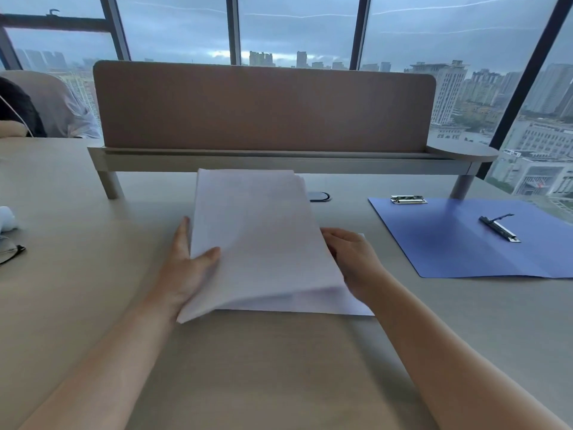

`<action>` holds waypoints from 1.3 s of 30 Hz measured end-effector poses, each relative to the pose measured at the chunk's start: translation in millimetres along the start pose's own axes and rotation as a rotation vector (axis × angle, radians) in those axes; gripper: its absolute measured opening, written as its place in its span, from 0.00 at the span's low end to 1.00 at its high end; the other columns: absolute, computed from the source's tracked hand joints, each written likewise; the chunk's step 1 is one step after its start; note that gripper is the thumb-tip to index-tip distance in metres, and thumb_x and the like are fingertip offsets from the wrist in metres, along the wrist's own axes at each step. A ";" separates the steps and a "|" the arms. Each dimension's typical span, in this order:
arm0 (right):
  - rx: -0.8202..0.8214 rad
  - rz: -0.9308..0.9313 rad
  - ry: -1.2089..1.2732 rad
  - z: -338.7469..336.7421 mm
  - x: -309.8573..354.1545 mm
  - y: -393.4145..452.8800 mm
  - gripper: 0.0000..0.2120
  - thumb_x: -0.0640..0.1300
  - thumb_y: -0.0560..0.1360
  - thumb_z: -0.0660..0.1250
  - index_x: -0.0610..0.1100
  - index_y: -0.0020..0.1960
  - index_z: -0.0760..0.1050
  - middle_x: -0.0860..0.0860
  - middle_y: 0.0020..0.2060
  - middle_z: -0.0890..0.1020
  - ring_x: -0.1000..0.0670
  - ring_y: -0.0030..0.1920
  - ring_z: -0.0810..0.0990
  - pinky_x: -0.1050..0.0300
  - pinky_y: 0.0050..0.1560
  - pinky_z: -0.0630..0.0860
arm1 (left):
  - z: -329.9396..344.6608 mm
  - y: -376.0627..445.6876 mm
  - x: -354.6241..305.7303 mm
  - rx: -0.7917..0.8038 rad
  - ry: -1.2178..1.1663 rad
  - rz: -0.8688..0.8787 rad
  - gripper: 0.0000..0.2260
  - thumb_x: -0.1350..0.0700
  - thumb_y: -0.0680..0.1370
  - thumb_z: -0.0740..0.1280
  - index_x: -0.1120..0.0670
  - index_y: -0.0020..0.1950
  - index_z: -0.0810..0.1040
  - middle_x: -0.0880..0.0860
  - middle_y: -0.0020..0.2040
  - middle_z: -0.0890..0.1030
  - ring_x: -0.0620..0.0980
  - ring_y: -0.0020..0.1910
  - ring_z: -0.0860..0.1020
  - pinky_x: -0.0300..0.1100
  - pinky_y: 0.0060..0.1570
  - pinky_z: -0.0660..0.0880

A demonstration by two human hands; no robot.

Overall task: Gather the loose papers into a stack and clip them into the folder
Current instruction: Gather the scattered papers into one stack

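Note:
A stack of white papers (257, 231) is tilted up off the desk in front of me. My left hand (189, 268) grips its left edge, thumb on top and fingers behind. My right hand (353, 262) is at the stack's right side, its fingers hidden under the raised sheets. One sheet (310, 304) lies flat on the desk beneath the stack. An open blue folder (459, 246) lies flat to the right, with a metal clip (499, 228) in its middle and another clip (408, 199) at its top left edge.
A brown divider panel on a raised shelf (263, 110) crosses the back of the desk. A cable grommet (320, 197) sits behind the papers. Glasses (11, 251) and a white object (6, 218) lie at the left edge. A person sits at the far left.

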State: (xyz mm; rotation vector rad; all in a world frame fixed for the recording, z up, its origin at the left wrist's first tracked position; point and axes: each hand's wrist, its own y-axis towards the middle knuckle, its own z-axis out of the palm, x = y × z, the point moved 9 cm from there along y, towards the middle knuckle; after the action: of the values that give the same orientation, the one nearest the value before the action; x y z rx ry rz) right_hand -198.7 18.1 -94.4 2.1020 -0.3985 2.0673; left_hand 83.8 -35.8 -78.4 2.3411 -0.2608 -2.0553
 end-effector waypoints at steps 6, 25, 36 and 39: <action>-0.072 -0.075 -0.978 -20.2 14.7 48.0 0.25 0.63 0.70 0.72 0.52 0.62 0.77 0.51 0.57 0.81 0.47 0.57 0.79 0.54 0.55 0.76 | -10.6 -0.8 31.5 -0.059 -0.500 -0.330 0.03 0.57 0.81 0.65 0.56 0.49 0.77 0.47 0.29 0.81 0.42 0.25 0.78 0.31 0.25 0.74; 0.051 -0.022 -0.960 -15.5 26.5 33.0 0.07 0.43 0.74 0.69 0.46 0.37 0.78 0.49 0.34 0.78 0.48 0.36 0.76 0.57 0.36 0.73 | 5.2 -3.9 18.9 -0.075 -0.484 -0.234 0.13 0.63 0.80 0.64 0.60 0.64 0.73 0.57 0.48 0.81 0.43 0.29 0.82 0.33 0.26 0.75; 0.095 0.300 0.061 -5.3 -11.2 -44.4 0.17 0.25 0.75 0.56 0.34 0.46 0.83 0.42 0.35 0.86 0.45 0.30 0.84 0.58 0.27 0.78 | 27.4 -18.5 19.3 0.032 -0.173 -0.241 0.07 0.64 0.80 0.63 0.56 0.55 0.79 0.51 0.45 0.84 0.42 0.31 0.83 0.32 0.26 0.74; 0.063 0.308 0.101 -8.9 -12.2 -44.2 0.12 0.27 0.76 0.59 0.32 0.43 0.81 0.43 0.29 0.83 0.47 0.25 0.81 0.60 0.25 0.76 | 29.6 -19.7 26.1 0.076 -0.118 -0.278 0.08 0.63 0.79 0.64 0.54 0.54 0.80 0.52 0.47 0.85 0.46 0.35 0.84 0.35 0.29 0.75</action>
State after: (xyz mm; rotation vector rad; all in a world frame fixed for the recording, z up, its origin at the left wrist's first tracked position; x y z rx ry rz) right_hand -193.9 63.7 -103.3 2.0686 -0.6891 2.3710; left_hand 60.1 -17.0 -110.5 2.4224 -0.0135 -2.3501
